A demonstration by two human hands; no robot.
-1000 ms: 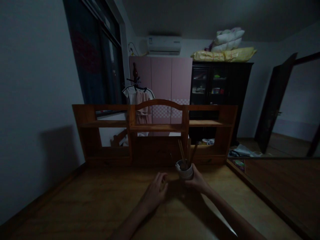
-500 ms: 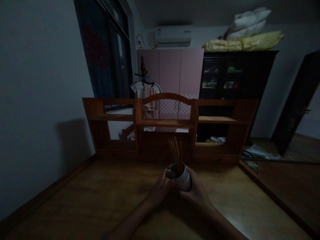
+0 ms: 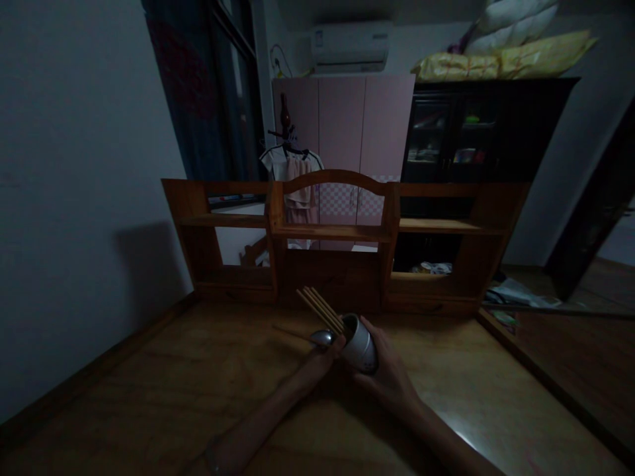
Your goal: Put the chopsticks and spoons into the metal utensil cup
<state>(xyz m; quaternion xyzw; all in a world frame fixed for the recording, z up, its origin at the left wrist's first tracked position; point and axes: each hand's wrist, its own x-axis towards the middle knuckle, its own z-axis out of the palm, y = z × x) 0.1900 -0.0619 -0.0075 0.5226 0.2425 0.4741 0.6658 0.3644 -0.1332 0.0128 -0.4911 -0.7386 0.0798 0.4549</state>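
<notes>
My right hand is wrapped round a grey cylindrical cup, tilted with its mouth to the upper left. Several wooden chopsticks slant leftward out of that mouth. At the rim, my left hand is closed by a metal spoon, whose shiny bowl points left. A single thin stick reaches left from behind the spoon; whether my fingers hold it too I cannot tell. The lower ends of the chopsticks are hidden by the cup and my left fingers.
Both hands are above a wooden tabletop. A wooden shelf unit stands along its far edge. To the left is a wall; a raised wooden edge runs down the right. Beyond stand a pink wardrobe and a dark cabinet.
The chopsticks have swung from nearly upright to leaning left. The spoon bowl now shows brightly left of the cup, and a single stick points left. The view has tipped slightly downward.
</notes>
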